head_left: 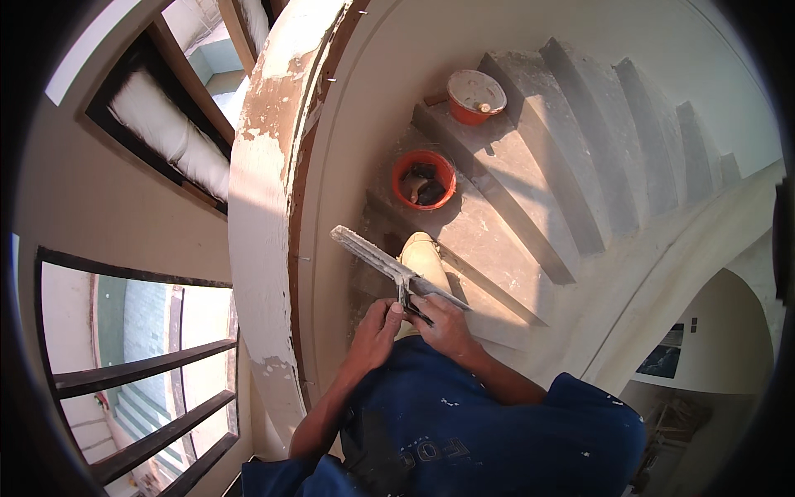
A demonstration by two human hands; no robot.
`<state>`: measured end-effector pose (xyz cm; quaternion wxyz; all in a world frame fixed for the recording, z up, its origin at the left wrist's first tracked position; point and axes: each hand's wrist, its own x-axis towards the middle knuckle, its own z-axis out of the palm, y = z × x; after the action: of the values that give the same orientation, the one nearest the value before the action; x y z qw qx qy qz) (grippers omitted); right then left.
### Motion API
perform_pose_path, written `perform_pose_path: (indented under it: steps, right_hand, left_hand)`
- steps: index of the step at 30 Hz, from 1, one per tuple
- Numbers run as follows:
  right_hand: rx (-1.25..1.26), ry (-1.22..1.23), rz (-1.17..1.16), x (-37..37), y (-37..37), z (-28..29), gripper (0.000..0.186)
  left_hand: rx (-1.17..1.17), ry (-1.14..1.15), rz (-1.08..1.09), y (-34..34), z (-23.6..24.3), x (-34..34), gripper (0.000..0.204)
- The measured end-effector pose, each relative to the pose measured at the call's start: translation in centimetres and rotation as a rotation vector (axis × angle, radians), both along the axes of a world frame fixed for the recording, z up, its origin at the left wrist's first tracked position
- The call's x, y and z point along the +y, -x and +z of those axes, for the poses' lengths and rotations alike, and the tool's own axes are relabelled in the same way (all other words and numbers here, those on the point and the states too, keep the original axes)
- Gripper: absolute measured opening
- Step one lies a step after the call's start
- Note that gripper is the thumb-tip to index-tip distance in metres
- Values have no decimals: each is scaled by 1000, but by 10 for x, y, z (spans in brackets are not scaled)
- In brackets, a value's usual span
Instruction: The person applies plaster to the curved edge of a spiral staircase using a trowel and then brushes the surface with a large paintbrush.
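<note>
A long, straight metal trowel [368, 249] coated with pale plaster lies diagonally in front of my body, with a handle at its middle. My left hand [377, 331] grips around that handle, thumb uppermost. Beside it, my right hand [447, 327] is closed on the tool just right of the handle, near some dark metal that I cannot make out clearly. Beyond them an orange bucket [447, 174] with dark items inside sits on a step. A second orange bucket [476, 95], with pale contents and a small object in it, stands higher up.
Curved concrete stairs [563, 149] fan upward to the right. A peeling pale edge [257, 190] runs along my left, with window openings and dark bars [141, 370] beyond it. A pale curved balustrade [687, 224] borders the right. My leg [422, 257] is on the stairs.
</note>
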<state>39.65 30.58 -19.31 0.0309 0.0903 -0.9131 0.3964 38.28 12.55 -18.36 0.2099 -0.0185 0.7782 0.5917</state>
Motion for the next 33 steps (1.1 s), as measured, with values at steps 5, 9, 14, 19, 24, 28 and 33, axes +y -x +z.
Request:
perform_pose_path:
  steps: [5,9,14,19,24,28,33]
  right_hand:
    - [12,-46,10,18,7,-9,26]
    - [-79,261,174,69,56,20,23]
    - [-87,376,-414,182,219,-1,51]
    - [-277,54,-616,289,436,-85,90]
    - [-683,369,-887,306,576,-140,78]
    - [-910,421,-941,325,624,-145,65]
    - [-951,65,-622,362,645,-122,53]
  left_hand:
    - [-76,-30,45,18,-40,50,44]
    - [-35,-140,152,57,-65,63,36]
    - [44,-30,86,121,-75,63,36]
    - [-104,52,71,178,-44,94,41]
    - [-236,3,199,221,4,138,42]
    - [-252,72,195,254,42,156,41]
    - [-270,22,324,262,63,158,34]
